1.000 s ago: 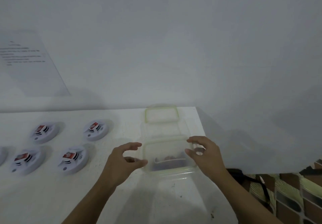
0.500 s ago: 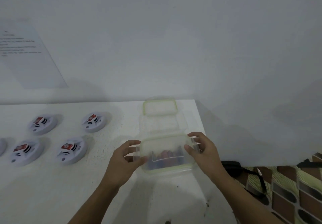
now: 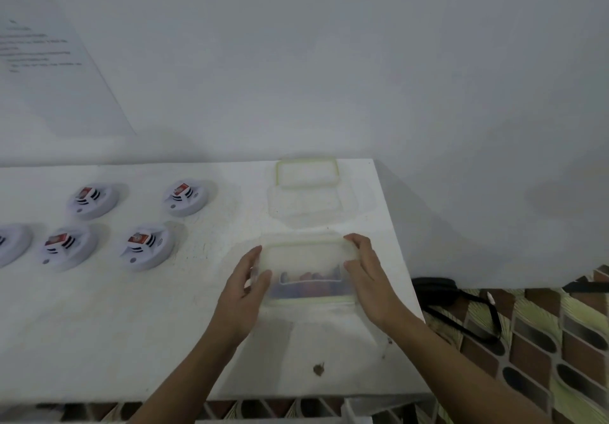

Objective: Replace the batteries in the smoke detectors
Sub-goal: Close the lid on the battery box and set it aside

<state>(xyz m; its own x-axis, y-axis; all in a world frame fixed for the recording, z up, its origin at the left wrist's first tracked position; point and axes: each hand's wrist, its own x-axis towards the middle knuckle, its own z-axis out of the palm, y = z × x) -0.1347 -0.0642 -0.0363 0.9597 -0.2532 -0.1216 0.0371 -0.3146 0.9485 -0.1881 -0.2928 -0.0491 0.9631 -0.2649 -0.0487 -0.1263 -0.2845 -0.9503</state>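
Observation:
A clear plastic box [image 3: 306,268] with a green-rimmed lid sits on the white table [image 3: 131,341]; reddish and dark items, blurred, show through its wall. My left hand [image 3: 244,291] grips the box's left end, thumb on the near side. My right hand [image 3: 365,275] grips its right end, fingers curled over the lid's corner. Several white round smoke detectors lie to the left, each with a red-labelled battery on top: one [image 3: 148,247] nearest the box, another [image 3: 186,197] behind it, a third [image 3: 94,201] further left.
A second clear box [image 3: 311,204] stands open behind the first, its green-rimmed lid [image 3: 308,173] lying by the wall. A printed sheet [image 3: 49,70] hangs on the wall at left. The table's right edge is close; a black strap [image 3: 461,308] lies on the patterned floor.
Both hands closed in on the near box and now grip its ends. The camera tilted down, so the table's near edge shows.

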